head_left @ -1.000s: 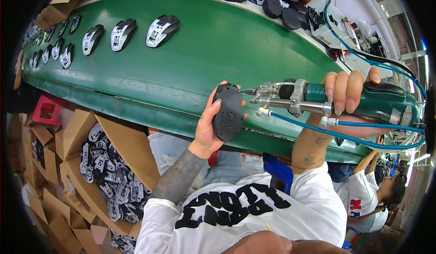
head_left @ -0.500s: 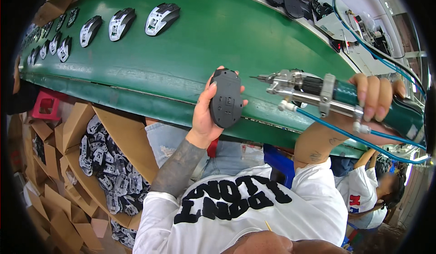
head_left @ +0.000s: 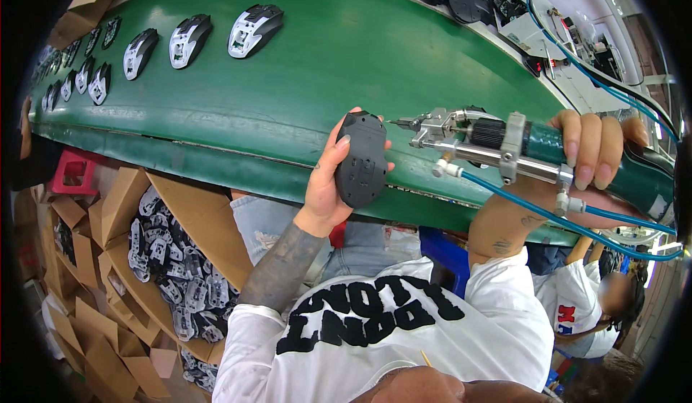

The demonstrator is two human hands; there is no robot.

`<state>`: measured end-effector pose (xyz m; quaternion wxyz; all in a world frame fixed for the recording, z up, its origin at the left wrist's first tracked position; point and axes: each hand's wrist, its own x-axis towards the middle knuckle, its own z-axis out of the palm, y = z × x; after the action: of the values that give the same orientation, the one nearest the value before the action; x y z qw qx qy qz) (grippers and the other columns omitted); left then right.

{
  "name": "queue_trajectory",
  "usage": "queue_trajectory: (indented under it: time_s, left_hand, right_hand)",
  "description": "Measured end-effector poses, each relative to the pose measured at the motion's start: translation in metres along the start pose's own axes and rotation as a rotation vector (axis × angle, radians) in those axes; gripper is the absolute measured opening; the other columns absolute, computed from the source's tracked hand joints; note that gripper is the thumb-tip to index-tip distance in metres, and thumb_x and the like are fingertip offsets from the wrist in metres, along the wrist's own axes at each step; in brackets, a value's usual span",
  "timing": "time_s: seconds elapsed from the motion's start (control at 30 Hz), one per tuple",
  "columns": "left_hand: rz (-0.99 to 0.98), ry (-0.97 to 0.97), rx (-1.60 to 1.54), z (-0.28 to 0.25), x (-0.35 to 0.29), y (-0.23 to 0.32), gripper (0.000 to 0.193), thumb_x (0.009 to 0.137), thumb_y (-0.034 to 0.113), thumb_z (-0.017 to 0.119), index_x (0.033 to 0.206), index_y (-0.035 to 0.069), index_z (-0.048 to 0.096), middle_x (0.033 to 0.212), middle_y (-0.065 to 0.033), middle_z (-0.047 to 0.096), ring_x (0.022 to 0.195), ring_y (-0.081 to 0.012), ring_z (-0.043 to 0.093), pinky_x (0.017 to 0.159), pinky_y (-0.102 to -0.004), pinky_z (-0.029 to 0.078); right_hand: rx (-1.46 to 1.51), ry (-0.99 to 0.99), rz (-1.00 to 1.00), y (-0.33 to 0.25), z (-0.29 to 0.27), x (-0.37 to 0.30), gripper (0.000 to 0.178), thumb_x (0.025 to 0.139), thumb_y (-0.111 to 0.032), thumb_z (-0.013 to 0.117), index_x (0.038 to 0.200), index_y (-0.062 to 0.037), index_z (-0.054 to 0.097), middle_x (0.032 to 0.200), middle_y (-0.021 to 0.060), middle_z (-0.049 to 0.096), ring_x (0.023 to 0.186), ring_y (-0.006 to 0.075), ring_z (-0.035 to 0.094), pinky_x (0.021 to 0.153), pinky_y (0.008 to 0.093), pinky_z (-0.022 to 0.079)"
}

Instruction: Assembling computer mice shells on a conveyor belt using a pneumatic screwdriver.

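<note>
In my left hand (head_left: pixel 330 176) is a black computer mouse (head_left: pixel 362 161), its underside with screw holes facing me and my fingers wrapped round its sides. My right hand (head_left: pixel 595 151) grips a green and black powered screwdriver (head_left: pixel 555 147) with a metal feed head. The tool lies sideways, its thin tip pointing left at the upper end of the mouse. The tip is very close to the mouse; whether it touches I cannot tell. Behind the screwdriver's head, a further mouse (head_left: pixel 476 114) on the green belt is mostly hidden.
Silver and black mouse bodies (head_left: pixel 256 31) stand on the green conveyor belt (head_left: pixel 310 64). A cardboard box (head_left: pixel 194 219) of plastic parts (head_left: pixel 180 266) is at lower left. Blue air hoses (head_left: pixel 519 215) trail from the tool. Another person (head_left: pixel 577 298) sits at right.
The screwdriver has shifted slightly left, bringing its tip closer to the mouse. My left hand has tilted the mouse a little. The mouse bodies on the belt have drifted slightly left in view.
</note>
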<state>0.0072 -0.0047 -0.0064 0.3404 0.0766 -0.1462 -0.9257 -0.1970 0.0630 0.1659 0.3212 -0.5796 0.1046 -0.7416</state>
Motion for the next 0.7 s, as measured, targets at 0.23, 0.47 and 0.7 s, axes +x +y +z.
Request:
queue_trajectory:
  time_s: [0.23,0.47,0.7]
  left_hand:
    - [-0.011,-0.016,0.053,0.0,-0.003,0.001,0.055,0.094,0.024,0.045,0.143,0.01,0.026,0.128,-0.0134,0.046,0.111,-0.0258,0.053,0.088,-0.0419,0.051]
    - [-0.01,0.026,0.024,0.004,-0.004,0.0,0.055,0.094,0.024,0.045,0.143,0.01,0.026,0.125,-0.0134,0.048,0.107,-0.0257,0.056,0.086,-0.0397,0.052]
    - [0.025,0.01,0.112,0.003,-0.006,-0.003,0.055,0.092,0.028,0.046,0.141,0.012,0.029,0.129,-0.0136,0.045,0.106,-0.0272,0.056,0.084,-0.0413,0.052]
  right_hand:
    - [0.019,-0.001,0.024,0.015,0.009,-0.001,0.074,0.074,-0.07,0.061,0.114,-0.0089,0.046,0.073,0.0025,0.053,0.058,0.0159,0.051,0.061,0.0323,0.038]
    - [0.014,-0.058,0.079,0.016,0.005,-0.002,0.076,0.072,-0.074,0.058,0.115,-0.0115,0.046,0.075,0.0029,0.053,0.061,0.0167,0.051,0.063,0.0333,0.038]
    - [-0.018,-0.022,0.037,0.013,0.016,-0.003,0.084,0.073,-0.073,0.058,0.124,-0.0075,0.043,0.075,0.0003,0.051,0.06,0.0127,0.049,0.062,0.0296,0.037]
